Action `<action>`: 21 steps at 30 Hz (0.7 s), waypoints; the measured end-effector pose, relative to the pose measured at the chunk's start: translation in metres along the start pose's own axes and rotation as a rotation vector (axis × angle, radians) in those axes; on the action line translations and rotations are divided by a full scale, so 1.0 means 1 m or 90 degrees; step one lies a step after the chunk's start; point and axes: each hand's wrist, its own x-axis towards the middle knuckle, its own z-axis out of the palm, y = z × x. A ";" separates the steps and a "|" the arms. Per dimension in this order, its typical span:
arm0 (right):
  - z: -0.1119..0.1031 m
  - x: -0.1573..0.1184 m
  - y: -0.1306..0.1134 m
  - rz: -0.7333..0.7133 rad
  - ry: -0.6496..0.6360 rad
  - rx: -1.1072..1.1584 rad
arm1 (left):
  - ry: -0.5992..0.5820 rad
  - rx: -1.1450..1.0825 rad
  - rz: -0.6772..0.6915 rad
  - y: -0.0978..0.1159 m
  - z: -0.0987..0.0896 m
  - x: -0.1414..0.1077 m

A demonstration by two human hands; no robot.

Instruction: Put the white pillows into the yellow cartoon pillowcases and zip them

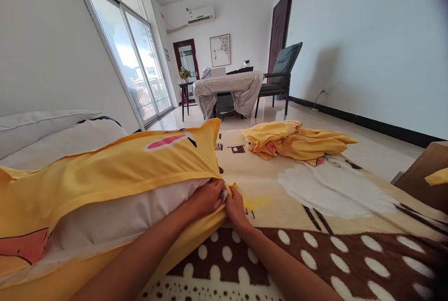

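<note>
A white pillow (pixel 129 212) lies partly inside a yellow pillowcase (pixel 115 163) with a cartoon print. Along the near side the case gapes open, and the pillow's white fabric shows between its two edges. At the right end of this opening, my left hand (pixel 209 197) is closed on the pillow's corner, its fingertips partly hidden by the case. Right beside it my right hand (pixel 235 206) is closed, gripping the yellow fabric at the corner of the case. A small bit of white cloth shows between the two hands.
Under the pillow spreads a beige and brown patterned blanket (pixel 266 245). Crumpled yellow cloth (pixel 297 142) lies on its far part. A cardboard box (pixel 420 175) stands at the right edge. White bedding (pixel 63 135) is at the left. Farther back are a covered table (pixel 227 84) and a chair (pixel 280 74).
</note>
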 end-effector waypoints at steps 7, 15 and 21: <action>0.002 0.002 0.005 0.040 0.034 0.000 | -0.010 -0.058 0.017 -0.003 -0.005 -0.005; 0.003 0.002 0.007 0.051 0.041 0.002 | 0.025 -0.104 0.059 0.002 -0.007 -0.001; 0.002 0.000 0.005 0.052 0.061 -0.008 | -0.005 -0.021 0.064 0.006 -0.007 -0.001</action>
